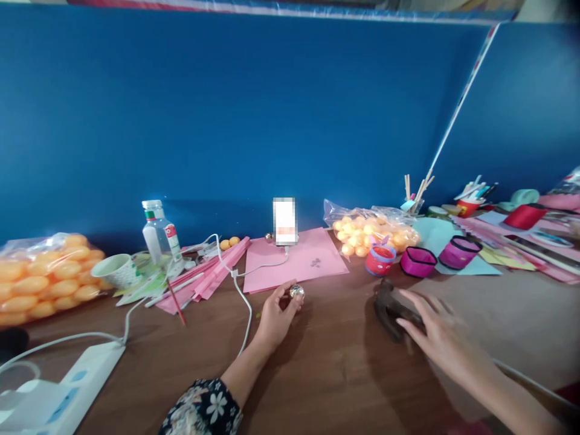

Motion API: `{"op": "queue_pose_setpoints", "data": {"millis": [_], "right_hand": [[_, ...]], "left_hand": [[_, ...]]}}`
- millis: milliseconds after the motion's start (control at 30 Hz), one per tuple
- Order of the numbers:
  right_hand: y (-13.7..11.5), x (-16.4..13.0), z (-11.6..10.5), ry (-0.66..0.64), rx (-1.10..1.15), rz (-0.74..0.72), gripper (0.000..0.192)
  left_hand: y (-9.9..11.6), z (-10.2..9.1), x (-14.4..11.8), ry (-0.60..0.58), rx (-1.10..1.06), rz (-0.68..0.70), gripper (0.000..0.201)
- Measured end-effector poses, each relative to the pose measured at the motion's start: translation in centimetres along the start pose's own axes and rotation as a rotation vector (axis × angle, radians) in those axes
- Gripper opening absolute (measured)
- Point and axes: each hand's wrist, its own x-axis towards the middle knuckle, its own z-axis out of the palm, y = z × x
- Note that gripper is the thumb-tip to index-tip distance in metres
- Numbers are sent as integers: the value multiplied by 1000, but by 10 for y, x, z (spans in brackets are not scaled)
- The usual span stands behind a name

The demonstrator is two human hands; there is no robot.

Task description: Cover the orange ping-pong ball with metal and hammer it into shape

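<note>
Left hand (277, 315) pinches small shiny ball (296, 292) at pink paper (294, 258) edge on bench (335, 368). Right hand (437, 332), fingers spread, lies on dark blurred object (390, 307), not closed. Early stage: nothing assembled yet, orange balls still bagged (374, 232).

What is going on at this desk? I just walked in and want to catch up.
A person sits at a brown desk strewn with craft supplies. Their left hand pinches a small shiny ball at the edge of a pink paper sheet. Their right hand rests on a dark, blurred object I cannot identify. A phone stands propped against the blue wall, plugged into a white cable. Bags of orange balls lie behind, beside small red and magenta cups.
</note>
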Motion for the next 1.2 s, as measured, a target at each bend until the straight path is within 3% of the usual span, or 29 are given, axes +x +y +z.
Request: {"op": "queue_pose_setpoints", "data": {"millis": [67,167,333,500,600,700,800,967,1067,1200], "right_hand": [[21,-13,8,-57,-115,55,41],[34,-24,17,-113,-152,28,36],[26,-22,14,-137,-136,-15,22],[17,-14,-1,-264,-152,100,19],[8,-12,-14,-340,65,279,24],[-15,-13,-32,-359,556,494,31],[-44,-15,-55,-365,974,561,38],[-80,-8,-72,-557,1108,450,35],[-95,0,-67,-637,1125,375,32],[-113,12,-57,-635,1090,316,30]], "left_hand": [[-1,0,1,3,15,7,45],[-3,-1,1,5,16,6,50],[-4,-1,2,0,4,33,50],[-1,-1,1,-8,3,22,49],[1,-2,0,-22,11,30,49],[2,-2,0,-18,29,53,50],[2,-2,-1,-16,35,53,50],[2,-1,-3,-31,7,54,44],[1,-1,-3,-59,-15,31,44],[-2,-1,-2,-39,10,23,49]]}}
